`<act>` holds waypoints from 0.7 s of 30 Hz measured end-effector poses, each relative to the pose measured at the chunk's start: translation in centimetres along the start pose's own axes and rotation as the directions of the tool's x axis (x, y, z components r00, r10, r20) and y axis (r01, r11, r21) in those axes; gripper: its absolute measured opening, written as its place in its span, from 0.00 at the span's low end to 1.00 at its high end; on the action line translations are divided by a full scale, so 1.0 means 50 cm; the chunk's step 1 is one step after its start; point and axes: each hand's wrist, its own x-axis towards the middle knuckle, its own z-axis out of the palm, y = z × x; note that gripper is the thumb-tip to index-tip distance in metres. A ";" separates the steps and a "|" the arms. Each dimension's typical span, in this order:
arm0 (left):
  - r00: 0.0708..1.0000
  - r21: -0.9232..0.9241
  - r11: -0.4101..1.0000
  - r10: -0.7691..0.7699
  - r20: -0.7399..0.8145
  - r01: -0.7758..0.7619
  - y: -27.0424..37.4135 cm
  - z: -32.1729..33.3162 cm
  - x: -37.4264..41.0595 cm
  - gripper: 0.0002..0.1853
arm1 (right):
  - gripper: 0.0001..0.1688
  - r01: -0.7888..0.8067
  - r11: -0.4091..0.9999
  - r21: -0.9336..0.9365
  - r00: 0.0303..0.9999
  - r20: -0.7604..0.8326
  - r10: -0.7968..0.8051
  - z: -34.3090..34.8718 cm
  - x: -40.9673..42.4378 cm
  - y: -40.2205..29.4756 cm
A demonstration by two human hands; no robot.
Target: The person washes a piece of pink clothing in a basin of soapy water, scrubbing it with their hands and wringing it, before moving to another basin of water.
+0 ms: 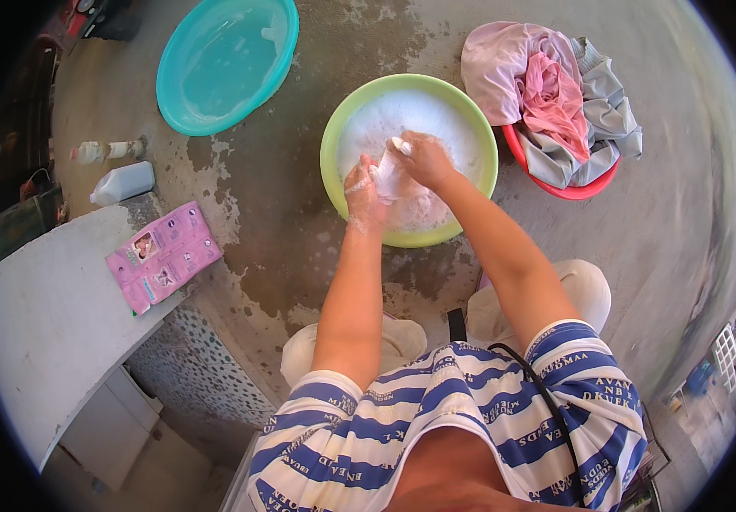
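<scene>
A lime-green plastic basin (331, 150) on the concrete floor holds white suds. Over it, my left hand (363, 192) and my right hand (427, 159) grip a wet, pale pinkish-white cloth (391, 178) between them. The right fist closes on a bunched end; the left holds the other side, with foam on its fingers and wrist. The cloth's lower part hangs into the foam, so its full shape is hidden. Right of the basin, a red basin (582, 191) is heaped with pink cloth (554, 96) and grey cloth (605, 96).
A turquoise basin (224, 64) with some water stands at the upper left. Below it lie a plastic jug (126, 183) and a clear bottle (112, 150). A pink printed package (164, 256) rests on a pale ledge (73, 275). My knees flank the near floor; a black cord crosses my shirt.
</scene>
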 end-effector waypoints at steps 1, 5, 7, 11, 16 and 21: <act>0.997 0.095 0.992 0.079 -0.009 -0.077 0.022 -0.013 -0.002 0.13 | 0.16 -0.088 0.996 0.006 0.996 0.007 0.088 -0.024 0.005 0.005; 0.969 0.477 0.851 0.248 0.007 -0.221 0.104 -0.050 -0.008 0.08 | 0.16 -0.206 0.962 0.180 0.978 0.029 0.205 -0.129 0.022 0.006; 0.959 0.552 0.797 0.282 0.019 -0.245 0.126 -0.043 -0.015 0.08 | 0.13 -0.135 0.980 0.145 0.989 0.083 0.124 -0.168 0.024 0.001; 0.917 0.446 0.811 0.395 0.057 -0.378 0.121 0.013 -0.060 0.09 | 0.14 -0.331 0.942 -0.045 0.919 0.213 0.333 -0.194 0.006 -0.016; 0.909 0.412 0.811 0.382 0.163 -0.415 0.082 0.056 -0.127 0.09 | 0.16 -0.382 0.918 -0.110 0.916 0.090 0.392 -0.210 -0.035 -0.038; 0.829 0.759 0.380 0.424 0.365 -0.528 0.124 0.019 -0.135 0.11 | 0.22 -0.259 0.927 -0.270 0.942 0.144 0.305 -0.263 -0.057 -0.071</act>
